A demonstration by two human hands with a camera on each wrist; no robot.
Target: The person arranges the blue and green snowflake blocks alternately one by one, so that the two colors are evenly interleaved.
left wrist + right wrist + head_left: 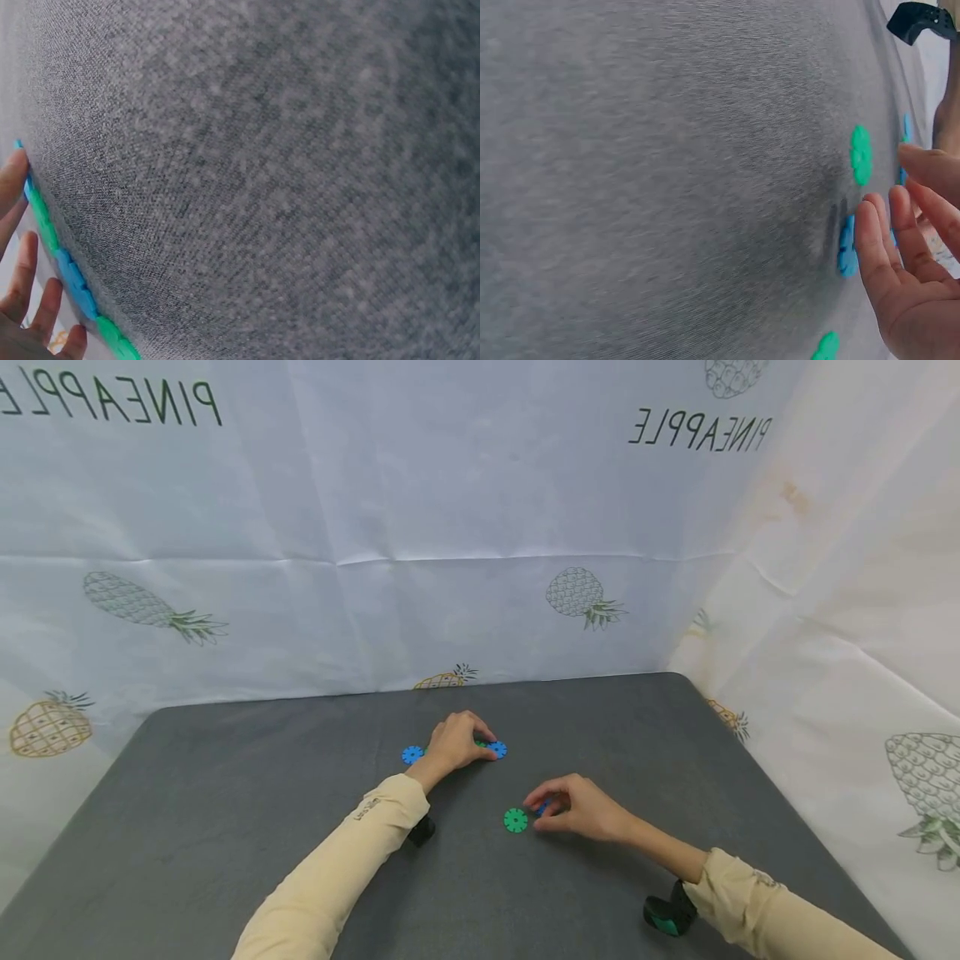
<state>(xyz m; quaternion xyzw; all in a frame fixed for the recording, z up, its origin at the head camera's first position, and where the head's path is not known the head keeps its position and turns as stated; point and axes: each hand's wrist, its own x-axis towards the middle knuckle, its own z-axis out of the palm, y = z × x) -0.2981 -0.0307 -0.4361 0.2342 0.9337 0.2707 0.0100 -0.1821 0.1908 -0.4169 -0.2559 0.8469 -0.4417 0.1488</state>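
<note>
On the table lies a row of blue and green notched interlocking discs. My left hand (455, 741) is over the row, its thumb and index finger pinching the blue disc (497, 750) at its right end. Another blue disc (412, 755) shows at the left end; the left wrist view shows green (43, 219) and blue discs (76, 283) joined between. My right hand (588, 810) hovers with loosely bent fingers over a loose blue disc (847, 246), apart from it. A loose green disc (515, 820) lies just left of its fingertips.
Another green disc (826, 346) lies low in the right wrist view. The dark grey table (247, 827) ends at a white pineapple-print curtain (450, 610) at the back and right. Black wrist devices (670, 912) hang under both forearms.
</note>
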